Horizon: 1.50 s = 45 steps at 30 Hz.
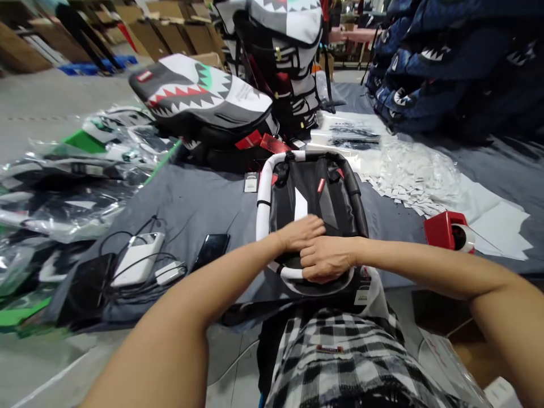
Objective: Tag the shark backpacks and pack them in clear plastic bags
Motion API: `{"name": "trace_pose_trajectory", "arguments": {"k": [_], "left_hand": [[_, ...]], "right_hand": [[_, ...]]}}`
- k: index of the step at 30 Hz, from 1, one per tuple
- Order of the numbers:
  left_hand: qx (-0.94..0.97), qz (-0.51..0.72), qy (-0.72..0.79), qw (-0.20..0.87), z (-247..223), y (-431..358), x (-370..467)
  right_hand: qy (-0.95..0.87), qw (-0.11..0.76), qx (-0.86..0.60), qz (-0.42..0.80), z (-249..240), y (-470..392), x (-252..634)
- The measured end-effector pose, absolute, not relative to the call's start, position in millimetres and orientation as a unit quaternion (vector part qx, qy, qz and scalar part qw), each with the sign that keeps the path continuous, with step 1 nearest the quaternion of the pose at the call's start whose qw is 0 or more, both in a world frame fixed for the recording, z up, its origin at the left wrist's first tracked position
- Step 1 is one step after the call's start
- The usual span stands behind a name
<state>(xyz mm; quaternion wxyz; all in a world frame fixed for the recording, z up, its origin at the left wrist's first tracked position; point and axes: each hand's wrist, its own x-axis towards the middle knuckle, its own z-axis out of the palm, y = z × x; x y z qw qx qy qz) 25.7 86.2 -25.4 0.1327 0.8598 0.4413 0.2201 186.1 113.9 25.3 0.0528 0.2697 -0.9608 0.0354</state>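
A black-and-white backpack [323,207] lay at the near edge of the desk [191,198], its dark panel facing up and its padded rim curving around it. Both bare hands were on it, close together at its near end. The left grip [301,232] rested across the lower part of the panel, fingers pointing to the right and slightly bent; whether it pinched anything could not be told. The right grip [326,259] sat just nearer the person, fingers curled in over the near rim — what, if anything, they grasped was hidden beneath them.

A paper tag [362,294] hung by the backpack's near right corner, above the checkered cloth [335,351] on the person's front. Left of the backpack, a dark phone [212,249] lay near a white device [139,259] and a white adapter [169,273], with black cables around them. Beyond it sat a shark-faced backpack [208,105], beside a tall stack of backpacks [293,85]. To the right were small white labels [412,195] in a heap — and a red tape dispenser [442,229] nearer the person.
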Motion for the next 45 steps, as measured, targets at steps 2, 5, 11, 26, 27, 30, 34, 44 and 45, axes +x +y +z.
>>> {"name": "trace_pose_trajectory", "arguments": {"k": [2, 5, 11, 26, 27, 30, 34, 44, 45], "left_hand": [[0.859, 0.18, 0.472, 0.088, -25.5, 97.3, 18.5], [0.779, 0.147, 0.608, 0.032, -40.0, 101.0, 14.1], [0.725, 0.159, 0.67, 0.018, -61.9, 103.6, 12.1], [0.622, 0.414, 0.65, 0.139, -7.9, 50.3, 9.8], [0.571, 0.506, 0.637, 0.11, -8.4, 28.9, 12.1], [0.272, 0.706, 0.65, 0.072, -27.7, -37.8, 32.4], [0.039, 0.72, 0.594, 0.357, -58.5, -83.6, 76.7], [-0.18, 0.708, 0.369, 0.575, -58.6, -66.4, 95.3], [-0.172, 0.713, 0.359, 0.577, -65.6, -65.8, 94.4]], "right_hand": [[-0.964, -0.004, 0.262, 0.046, 24.5, 114.6, 186.0], [-0.984, -0.018, 0.171, 0.057, 5.2, 133.1, 178.2], [-0.99, 0.053, 0.126, 0.021, -44.6, 162.3, 168.2], [-0.97, 0.216, 0.104, 0.025, 18.7, 66.7, 222.2], [-0.97, 0.211, 0.122, -0.003, 15.3, 51.6, 225.9], [-0.97, 0.229, 0.063, -0.06, -3.7, 20.5, 223.2], [-0.956, 0.277, -0.046, -0.087, -22.3, 9.4, 202.0], [-0.965, 0.234, -0.031, -0.118, -31.1, 16.1, 191.6], [-0.966, 0.229, -0.024, -0.12, -31.7, 18.2, 192.3]]}}
